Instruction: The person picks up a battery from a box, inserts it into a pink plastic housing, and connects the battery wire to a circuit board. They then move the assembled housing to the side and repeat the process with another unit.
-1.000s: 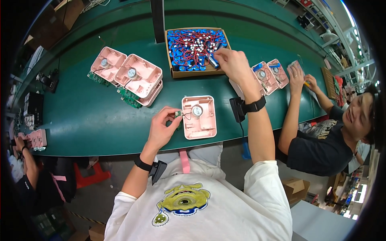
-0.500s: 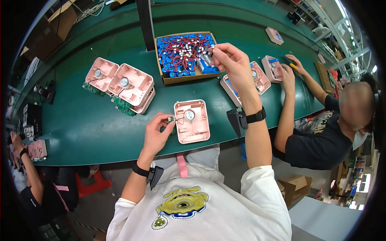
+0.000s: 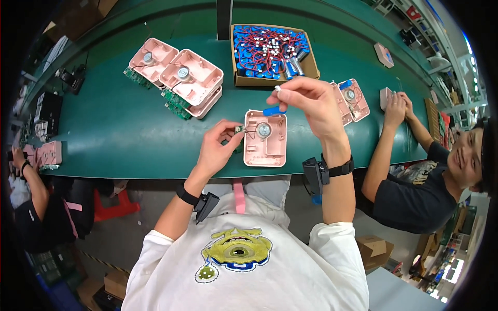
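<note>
A pink plastic housing [image 3: 267, 157] lies open side up before me, with a round speaker [image 3: 263, 130] inside. At its left side, my left hand [image 3: 217, 146] pinches a small green circuit board [image 3: 239, 130] whose dark wires run to the speaker. My right hand [image 3: 314, 101] is closed on a white connector [image 3: 278, 88] above the housing's far right corner. Below those fingers hangs a blue cylindrical battery [image 3: 274, 110], over the housing's far edge. Its lead is mostly hidden by the fingers.
Behind stands a cardboard box [image 3: 259, 82] full of blue batteries with red wires. Stacked pink housings [image 3: 205, 78] with green boards are at the left back, and more housings [image 3: 358, 111] at the right. A co-worker [image 3: 415, 179] sits to the right, another person at far left.
My right hand has come from the battery box toward the housing, bringing a blue battery out. My left hand stays at the board beside the housing. The view has shifted.
</note>
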A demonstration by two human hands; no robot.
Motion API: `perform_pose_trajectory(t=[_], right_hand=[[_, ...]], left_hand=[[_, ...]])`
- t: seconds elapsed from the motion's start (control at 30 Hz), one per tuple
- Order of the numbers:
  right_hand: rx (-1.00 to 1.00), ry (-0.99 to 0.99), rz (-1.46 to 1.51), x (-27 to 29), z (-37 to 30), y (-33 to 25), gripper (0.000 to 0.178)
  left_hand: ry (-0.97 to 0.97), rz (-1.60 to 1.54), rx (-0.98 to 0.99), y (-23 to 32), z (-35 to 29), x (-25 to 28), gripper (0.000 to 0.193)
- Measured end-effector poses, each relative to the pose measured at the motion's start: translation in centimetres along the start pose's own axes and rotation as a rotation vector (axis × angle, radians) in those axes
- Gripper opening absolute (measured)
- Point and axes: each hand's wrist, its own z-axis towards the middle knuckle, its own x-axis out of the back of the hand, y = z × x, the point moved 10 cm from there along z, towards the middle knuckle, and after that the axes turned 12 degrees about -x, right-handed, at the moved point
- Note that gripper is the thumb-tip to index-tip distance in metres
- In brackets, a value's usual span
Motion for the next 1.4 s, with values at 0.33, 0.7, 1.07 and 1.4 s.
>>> perform_pose_trajectory(t=[0.33,0.7,1.07,1.4], right_hand=[[-0.184,0.035,-0.078,-1.9,0.1,3.0,0.013],[-0.039,0.036,-0.507,-4.3,-0.1,2.8,0.013],[0.501,0.350,-1.056,-8.3,-4.6,3.3,0.011],[0.478,0.350,-1.156,-8.9,-4.8,3.2,0.013]], left_hand=[[0.040,0.024,0.001,0.8,-0.2,-0.3,0.019],[0.099,0.020,-0.025,1.2,0.0,-0.1,0.018],[0.143,0.253,-0.096,3.8,-0.4,-0.4,0.017],[0.161,0.504,-0.289,6.9,-0.3,-0.7,0.026]])
